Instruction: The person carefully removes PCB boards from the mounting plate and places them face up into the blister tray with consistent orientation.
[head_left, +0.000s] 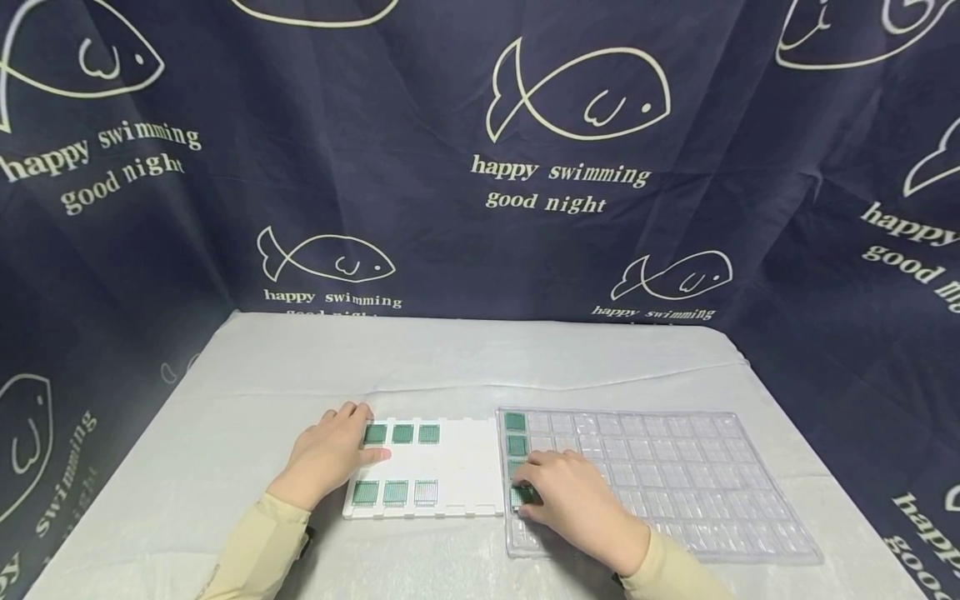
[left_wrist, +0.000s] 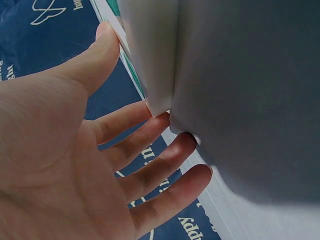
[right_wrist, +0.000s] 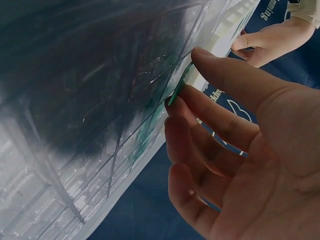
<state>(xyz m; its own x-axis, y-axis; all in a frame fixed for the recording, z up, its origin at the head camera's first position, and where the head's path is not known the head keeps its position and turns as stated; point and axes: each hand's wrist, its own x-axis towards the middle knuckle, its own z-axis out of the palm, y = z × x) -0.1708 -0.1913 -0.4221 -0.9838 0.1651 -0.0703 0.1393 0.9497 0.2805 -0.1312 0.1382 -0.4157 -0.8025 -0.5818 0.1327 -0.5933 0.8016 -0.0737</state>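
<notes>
As my loose left hand (head_left: 324,455) touches the white board (head_left: 468,462), my right hand (head_left: 572,498) narrowly pinches a green chip (right_wrist: 178,89) at the clear tray (head_left: 645,476)'s left column, apparently seating it; next calls for level release.

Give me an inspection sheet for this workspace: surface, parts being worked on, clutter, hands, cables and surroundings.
Surface: white cloth, creased toward the far side.
Job's things: white holder bearing six visible green circuit boards in two rows of three; to its right, clear compartment tray with more green boards in its leftmost column, partly hidden by a hand.
Clutter: nothing seen.
Left hand: at the holder's left end, thumb over its top.
Right hand: pinches one green board at the tray's leftmost column.
Cables: nothing seen.
Surroundings: dark blue fabric printed with fish outlines and "happy swimming good night".
</notes>
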